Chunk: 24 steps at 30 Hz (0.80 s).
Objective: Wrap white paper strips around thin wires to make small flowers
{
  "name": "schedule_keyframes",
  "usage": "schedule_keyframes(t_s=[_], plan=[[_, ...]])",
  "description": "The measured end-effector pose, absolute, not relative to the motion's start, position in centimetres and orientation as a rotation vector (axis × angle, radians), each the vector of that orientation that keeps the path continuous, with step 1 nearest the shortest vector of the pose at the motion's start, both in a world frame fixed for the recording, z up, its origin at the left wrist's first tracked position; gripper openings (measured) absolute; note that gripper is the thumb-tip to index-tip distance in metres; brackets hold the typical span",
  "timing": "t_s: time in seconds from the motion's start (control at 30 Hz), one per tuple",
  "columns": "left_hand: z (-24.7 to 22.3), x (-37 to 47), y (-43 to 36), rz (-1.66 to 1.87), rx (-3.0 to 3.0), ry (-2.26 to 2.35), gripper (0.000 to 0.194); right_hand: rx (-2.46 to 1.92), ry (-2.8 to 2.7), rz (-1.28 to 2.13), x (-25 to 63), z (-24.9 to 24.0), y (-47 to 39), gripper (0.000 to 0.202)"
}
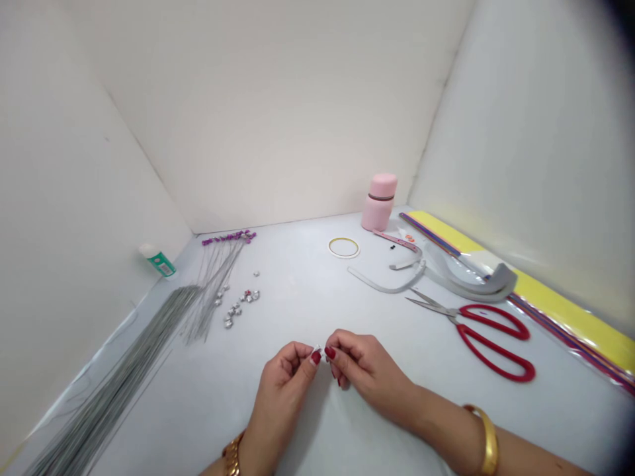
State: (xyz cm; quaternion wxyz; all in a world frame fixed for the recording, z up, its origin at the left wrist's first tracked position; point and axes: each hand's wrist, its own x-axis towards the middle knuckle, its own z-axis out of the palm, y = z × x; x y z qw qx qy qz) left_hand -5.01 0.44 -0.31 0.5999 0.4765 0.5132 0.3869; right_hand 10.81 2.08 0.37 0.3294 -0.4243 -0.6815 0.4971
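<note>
Near the front middle of the table, my left hand (284, 380) pinches a small silvery-white folded piece (317, 349) between thumb and fingertips. My right hand (370, 370) meets it from the right, thumb and finger closed at the piece's other edge. The fingertips hide most of the piece. Left of my hands lie several small puffy silver pieces (229, 322), one with a touch of red. Behind them, thin grey wire stems (218, 277) carry purple tips (233, 237).
A thick bundle of grey wires (124, 363) runs along the left, by a green-and-white glue tube (161, 262). Red-handled scissors (459, 313) lie open on the right. Beyond are silvery strips (387, 288), a tape roll (344, 256), a pink bottle (378, 211) and packs of coloured sheets (570, 311).
</note>
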Motion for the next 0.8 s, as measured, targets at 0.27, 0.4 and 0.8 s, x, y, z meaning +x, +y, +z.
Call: schedule_keyframes(t_s=[0.27,0.4,0.8], plan=[[-0.24,-4.96,0.35,0.905,1.122,1.166,0.02,-1.078,-1.705,1.414,10.82,-0.3,2.11,0.019],[-0.01,-4.96,0.25,0.888,1.153,1.164,0.02,-1.063,-1.718,1.389,10.82,-0.24,2.13,0.013],[0.07,-4.97,0.24,0.898,1.296,1.216,0.021,-1.033,-1.621,1.609,10.75,-0.2,2.11,0.017]])
